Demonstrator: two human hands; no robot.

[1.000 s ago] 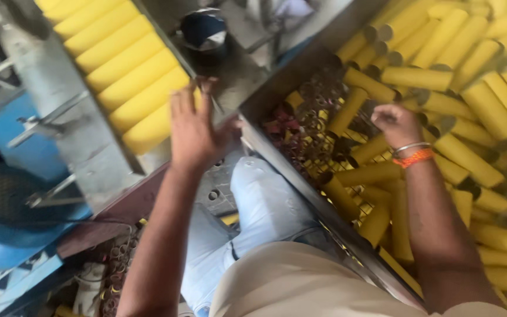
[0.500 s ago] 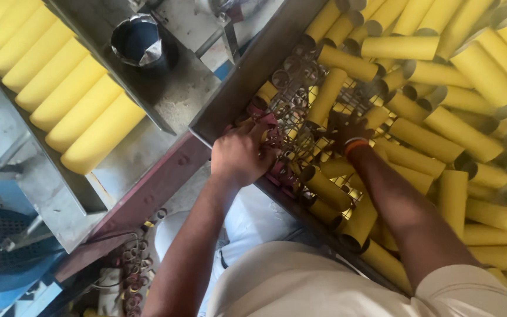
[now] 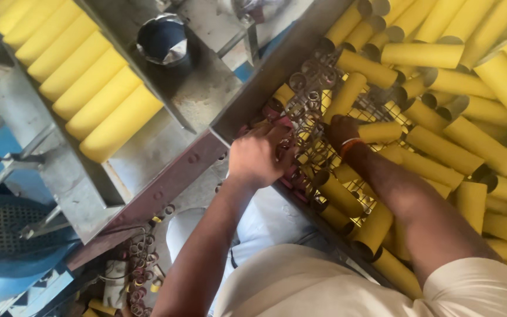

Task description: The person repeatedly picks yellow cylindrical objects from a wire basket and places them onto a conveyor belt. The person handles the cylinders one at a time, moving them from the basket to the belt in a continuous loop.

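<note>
Our fingers are curled down into the metal rings (image 3: pixel 309 111); we cannot tell if they pinch one. Half a second ago both hands were already there and have hardly moved; a second ago the left hand (image 3: pixel 256 155) was out over the grey frame. The right hand (image 3: pixel 340 130), with an orange band at its wrist, is half hidden among the tubes. The rings are small, round and dark, many together on a wire mesh in the tray (image 3: pixel 277 70). Around them lie yellow tubes (image 3: pixel 444 149) in disorder. On the left, more yellow tubes lie in a neat row (image 3: pixel 86 88), near a metal cup (image 3: pixel 162 38)
</note>
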